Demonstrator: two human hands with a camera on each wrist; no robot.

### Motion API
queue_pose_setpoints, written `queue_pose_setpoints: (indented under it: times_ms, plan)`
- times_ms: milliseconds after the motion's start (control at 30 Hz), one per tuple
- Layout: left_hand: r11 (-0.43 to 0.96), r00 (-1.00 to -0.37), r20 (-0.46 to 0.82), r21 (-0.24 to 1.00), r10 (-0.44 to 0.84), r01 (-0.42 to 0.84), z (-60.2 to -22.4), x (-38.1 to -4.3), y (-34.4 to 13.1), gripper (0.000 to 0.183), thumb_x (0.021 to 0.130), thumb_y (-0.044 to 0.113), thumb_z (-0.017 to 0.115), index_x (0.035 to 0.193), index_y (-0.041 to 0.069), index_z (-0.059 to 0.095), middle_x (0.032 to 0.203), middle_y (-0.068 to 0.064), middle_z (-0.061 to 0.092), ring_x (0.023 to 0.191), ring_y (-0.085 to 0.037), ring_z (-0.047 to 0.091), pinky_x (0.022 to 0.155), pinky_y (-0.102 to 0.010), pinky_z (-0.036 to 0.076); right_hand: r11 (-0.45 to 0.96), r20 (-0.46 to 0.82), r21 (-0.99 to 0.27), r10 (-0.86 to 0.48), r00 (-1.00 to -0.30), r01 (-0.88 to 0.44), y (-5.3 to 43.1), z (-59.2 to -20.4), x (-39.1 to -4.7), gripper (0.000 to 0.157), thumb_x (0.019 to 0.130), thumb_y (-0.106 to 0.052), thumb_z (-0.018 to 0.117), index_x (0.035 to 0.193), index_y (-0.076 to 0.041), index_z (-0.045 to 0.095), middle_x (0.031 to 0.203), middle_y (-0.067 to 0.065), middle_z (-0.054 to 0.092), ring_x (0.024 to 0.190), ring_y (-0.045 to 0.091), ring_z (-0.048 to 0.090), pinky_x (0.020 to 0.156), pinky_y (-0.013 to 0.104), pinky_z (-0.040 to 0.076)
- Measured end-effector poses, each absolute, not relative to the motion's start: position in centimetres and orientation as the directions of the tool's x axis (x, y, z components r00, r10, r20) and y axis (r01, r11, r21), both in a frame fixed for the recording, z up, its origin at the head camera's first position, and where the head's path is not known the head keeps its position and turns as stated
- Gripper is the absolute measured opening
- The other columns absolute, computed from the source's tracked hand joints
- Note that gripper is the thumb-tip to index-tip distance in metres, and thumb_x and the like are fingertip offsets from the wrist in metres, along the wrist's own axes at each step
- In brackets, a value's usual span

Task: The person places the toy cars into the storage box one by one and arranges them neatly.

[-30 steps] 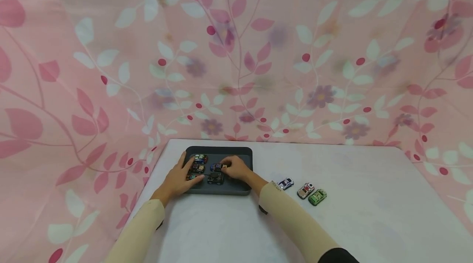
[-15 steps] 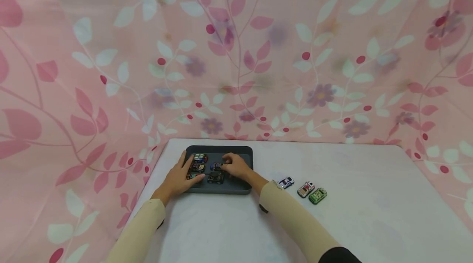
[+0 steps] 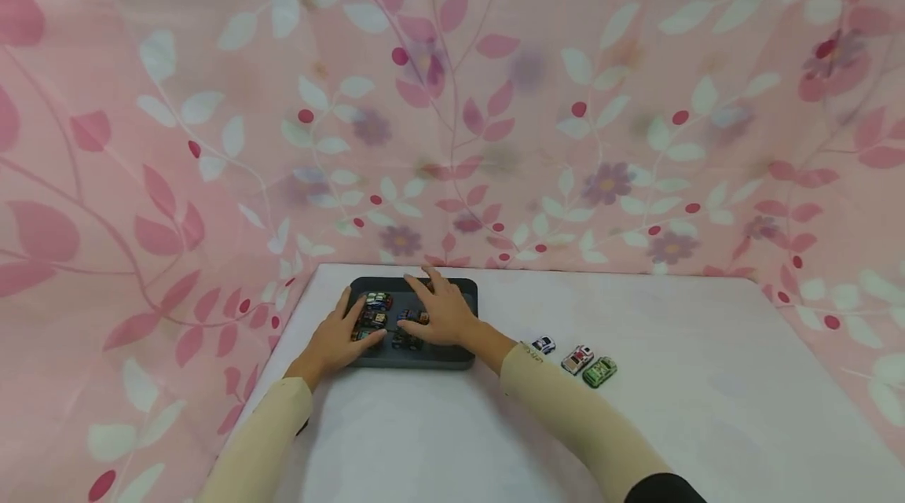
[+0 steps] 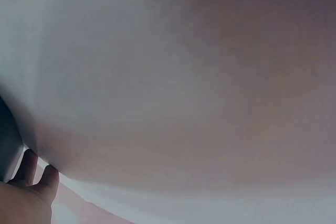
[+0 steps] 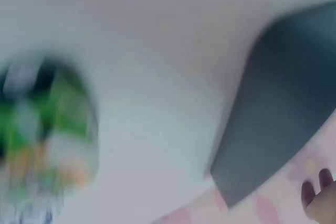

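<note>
The left sleeve (image 3: 261,436) slants up and rightward from the bottom of the head view. Beyond its cuff, the left hand (image 3: 334,342) lies palm down over the tray's left edge, fingers spread and pointing away, thumb stretched rightward. Its grip is released, curled round nothing; the left wrist view catches only two raised fingers in a corner, beside the tray's wall.

The tray (image 3: 424,362) sits on the left part of the desk (image 3: 424,440). Inside, along its left side, a column of cars runs near the left fingers: the far car (image 3: 379,301), the middle car (image 3: 373,319) and the near car (image 3: 363,335), partly covered by the left thumb. To their right are a blue car (image 3: 410,316) and, nearer, a dark car (image 3: 405,342).

The right hand (image 3: 448,316) spreads over the tray's right half, fingers fanned apart and pointing away, thumb reaching left across the blue car; whether they touch is unclear. This grip is released too. The right sleeve (image 3: 573,405) runs from the wrist down to the lower right.

Beyond that sleeve, on the desk, lie a white-and-blue car (image 3: 544,344), a red-and-white car (image 3: 577,360) and, just beside it, a green car (image 3: 599,372).
</note>
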State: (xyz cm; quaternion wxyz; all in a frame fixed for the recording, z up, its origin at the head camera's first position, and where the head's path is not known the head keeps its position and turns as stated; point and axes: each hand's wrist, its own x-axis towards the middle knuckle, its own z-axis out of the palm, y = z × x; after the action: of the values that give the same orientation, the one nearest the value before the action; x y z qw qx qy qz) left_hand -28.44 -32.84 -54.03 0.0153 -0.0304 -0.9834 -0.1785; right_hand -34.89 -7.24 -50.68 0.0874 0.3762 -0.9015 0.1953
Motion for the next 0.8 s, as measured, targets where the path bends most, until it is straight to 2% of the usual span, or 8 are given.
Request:
queue_pose_setpoints:
  times_ms: [33, 133, 233, 300, 533, 800]
  plan:
    - [0.935, -0.997, 0.047, 0.348, 0.053, 0.066, -53.9, -28.5, -32.9, 0.099, 0.086, 0.077, 0.049, 0.158, 0.014, 0.024, 0.166, -0.020, 0.003, 0.137, -0.056, 0.035, 0.104, -0.071, 0.033, 0.647, 0.283, -0.246, -0.665, -0.692, -0.722, -7.0, -50.2, -35.1, 0.082, 0.092, -0.064, 0.053, 0.158, -0.026, 0.022, 0.164, 0.013, 0.014, 0.140, 0.031, 0.040, 0.110, 0.053, 0.037]
    - [0.935, -0.997, 0.052, 0.347, 0.061, 0.075, -53.8, -28.5, -33.1, 0.097, 0.088, 0.074, 0.051, 0.158, 0.013, 0.024, 0.166, -0.021, 0.003, 0.137, -0.056, 0.035, 0.105, -0.071, 0.033, 0.670, 0.234, -0.171, -0.685, -0.690, -0.723, -5.7, -49.6, -35.7, 0.088, 0.091, -0.070, 0.048, 0.160, -0.033, 0.008, 0.167, 0.010, -0.006, 0.150, 0.034, 0.023, 0.117, 0.056, 0.026]
    - [0.932, -0.997, 0.046, 0.354, 0.067, 0.079, -53.9, -28.3, -33.1, 0.096, 0.088, 0.072, 0.052, 0.158, 0.013, 0.025, 0.166, -0.021, 0.003, 0.137, -0.056, 0.035, 0.105, -0.069, 0.033, 0.699, 0.221, -0.185, -0.656, -0.722, -0.691, -3.2, -49.4, -36.5, 0.089, 0.091, -0.070, 0.047, 0.160, -0.034, 0.004, 0.167, 0.010, -0.012, 0.152, 0.035, 0.017, 0.118, 0.059, 0.020]
    - [0.928, -0.996, 0.049, 0.362, 0.071, 0.084, -54.0, -28.1, -33.1, 0.095, 0.088, 0.071, 0.053, 0.158, 0.012, 0.026, 0.166, -0.021, 0.003, 0.137, -0.056, 0.035, 0.105, -0.069, 0.033, 0.726, 0.221, -0.201, -0.621, -0.752, -0.658, -1.1, -49.3, -37.0, 0.090, 0.091, -0.070, 0.048, 0.160, -0.033, 0.004, 0.167, 0.012, -0.010, 0.151, 0.037, 0.017, 0.118, 0.061, 0.018]
    - [0.926, -0.996, 0.060, 0.368, 0.061, 0.079, -54.4, -28.1, -33.0, 0.094, 0.088, 0.072, 0.052, 0.157, 0.013, 0.029, 0.165, -0.021, 0.004, 0.136, -0.056, 0.036, 0.105, -0.070, 0.033, 0.777, 0.279, -0.238, -0.520, -0.808, -0.582, 6.7, -50.3, -38.8, 0.089, 0.090, -0.063, 0.055, 0.159, -0.021, 0.020, 0.165, 0.021, 0.004, 0.145, 0.047, 0.026, 0.113, 0.065, 0.020]
    - [0.928, -0.997, 0.059, 0.364, 0.059, 0.076, -54.2, -28.2, -33.1, 0.094, 0.088, 0.074, 0.051, 0.157, 0.014, 0.029, 0.166, -0.021, 0.003, 0.136, -0.057, 0.035, 0.103, -0.070, 0.034, 0.848, 0.245, -0.207, -0.438, -0.865, -0.488, 13.2, -50.6, -39.2, 0.088, 0.091, -0.062, 0.054, 0.160, -0.021, 0.017, 0.165, 0.022, 0.000, 0.140, 0.055, 0.031, 0.113, 0.072, 0.016]
